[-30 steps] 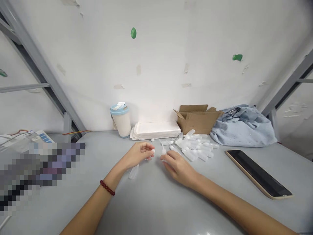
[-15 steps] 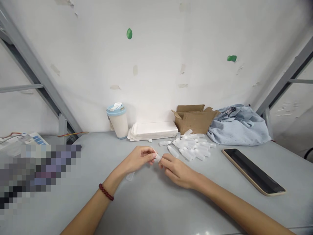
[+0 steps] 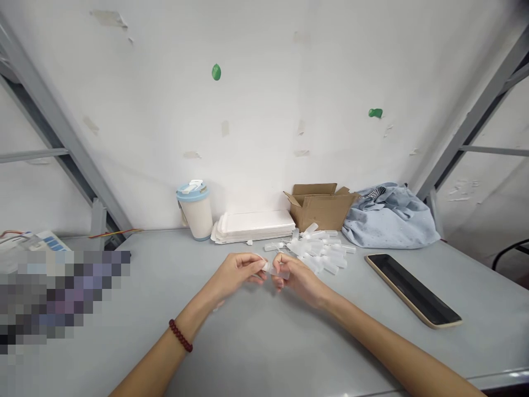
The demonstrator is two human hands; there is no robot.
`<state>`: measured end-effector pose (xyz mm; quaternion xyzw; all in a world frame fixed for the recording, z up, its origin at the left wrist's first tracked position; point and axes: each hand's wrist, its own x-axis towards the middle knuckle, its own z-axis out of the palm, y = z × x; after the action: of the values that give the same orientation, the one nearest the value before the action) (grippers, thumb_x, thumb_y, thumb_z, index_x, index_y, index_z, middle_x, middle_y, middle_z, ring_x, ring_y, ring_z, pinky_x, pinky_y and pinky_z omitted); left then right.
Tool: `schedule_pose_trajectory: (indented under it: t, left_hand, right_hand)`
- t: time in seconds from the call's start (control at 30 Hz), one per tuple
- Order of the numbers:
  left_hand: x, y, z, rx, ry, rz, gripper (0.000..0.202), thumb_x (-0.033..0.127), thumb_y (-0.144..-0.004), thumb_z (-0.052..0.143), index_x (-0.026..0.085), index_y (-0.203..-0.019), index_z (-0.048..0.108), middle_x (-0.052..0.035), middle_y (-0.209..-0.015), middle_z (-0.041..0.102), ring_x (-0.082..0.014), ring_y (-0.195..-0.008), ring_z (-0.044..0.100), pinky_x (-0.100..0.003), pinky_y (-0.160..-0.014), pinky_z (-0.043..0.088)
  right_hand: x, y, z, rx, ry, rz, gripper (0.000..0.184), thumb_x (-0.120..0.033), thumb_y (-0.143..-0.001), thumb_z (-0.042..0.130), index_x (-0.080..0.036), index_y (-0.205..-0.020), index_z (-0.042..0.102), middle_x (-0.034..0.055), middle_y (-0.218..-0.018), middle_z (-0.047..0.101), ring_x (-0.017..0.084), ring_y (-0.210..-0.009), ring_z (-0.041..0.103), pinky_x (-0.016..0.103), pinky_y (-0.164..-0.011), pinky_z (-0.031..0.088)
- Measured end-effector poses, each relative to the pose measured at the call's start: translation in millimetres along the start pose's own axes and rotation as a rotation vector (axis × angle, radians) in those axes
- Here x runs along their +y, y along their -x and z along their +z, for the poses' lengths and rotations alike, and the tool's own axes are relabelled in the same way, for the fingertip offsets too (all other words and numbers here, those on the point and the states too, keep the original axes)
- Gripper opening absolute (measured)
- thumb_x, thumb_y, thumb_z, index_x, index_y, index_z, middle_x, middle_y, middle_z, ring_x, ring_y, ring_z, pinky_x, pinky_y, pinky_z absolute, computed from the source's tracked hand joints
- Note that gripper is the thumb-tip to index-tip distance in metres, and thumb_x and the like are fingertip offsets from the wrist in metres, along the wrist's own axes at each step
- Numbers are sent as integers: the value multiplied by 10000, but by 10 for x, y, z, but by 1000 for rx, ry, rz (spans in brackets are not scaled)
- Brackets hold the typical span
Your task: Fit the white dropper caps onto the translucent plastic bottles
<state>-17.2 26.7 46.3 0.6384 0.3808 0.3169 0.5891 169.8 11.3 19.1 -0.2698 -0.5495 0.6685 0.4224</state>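
Observation:
Over the middle of the grey table, my two hands meet at one small translucent plastic bottle. My left hand pinches its white cap end between thumb and fingers. My right hand has its fingers curled around the bottle's body, which points to the right. Just beyond my right hand lies a pile of similar translucent bottles, some with thin tips. A small white cap rests on the table behind my left hand. Under my left wrist, a clear piece is mostly hidden.
Along the wall stand a lidded cup, a stack of flat white boxes, an open cardboard box and a blue cloth. A phone lies at the right. Blurred items occupy the left side.
My right fingers have shifted and loosened a little, so more of the bottle's body shows. My left hand keeps its pinch. The whole view has tilted slightly up and to the right.

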Motion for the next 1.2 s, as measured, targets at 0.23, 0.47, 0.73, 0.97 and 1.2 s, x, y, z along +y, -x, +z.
schedule_pose_trajectory:
  t: [0.23,0.47,0.73,0.97,1.2]
  left_hand:
    - [10,36,10,-55,-89,-15,359,470,-802,555,134,-681,598,-17,-643,602,-136,-548,590,-276,-569,490]
    - [21,19,47,-33,-122,95,261,400,-782,596,145,-807,642,-47,-835,633,-157,-735,597,-297,-709,507]
    - [-83,7,51,-87,-106,-81,442,536,-842,443,145,-653,530,30,-537,500,-95,-411,490,-243,-448,423]
    - [-35,7,98,55,-118,-27,405,501,-817,487,151,-618,526,39,-522,463,-88,-422,432,-231,-445,383]
    - [-36,49,137,31,-359,104,300,453,-840,472,173,-749,530,17,-591,537,-138,-568,531,-250,-563,421]
  right_hand:
    - [-21,23,67,2,-9,4,82,-209,-773,433,-190,-711,483,-31,-592,419,117,-558,400,268,-594,365]
    - [-14,12,37,41,-31,47,53,-223,-774,461,-196,-731,477,-42,-587,405,105,-529,371,254,-560,363]
    - [-113,40,74,54,239,25,120,-315,-851,461,-203,-866,499,-49,-575,456,111,-543,425,244,-564,362]
    - [-91,44,43,247,894,-206,241,-385,-885,456,-175,-903,574,1,-697,543,128,-596,443,259,-574,348]
    - [-38,3,3,235,556,-45,361,-525,-828,479,-185,-714,515,-42,-573,383,108,-490,362,243,-470,310]
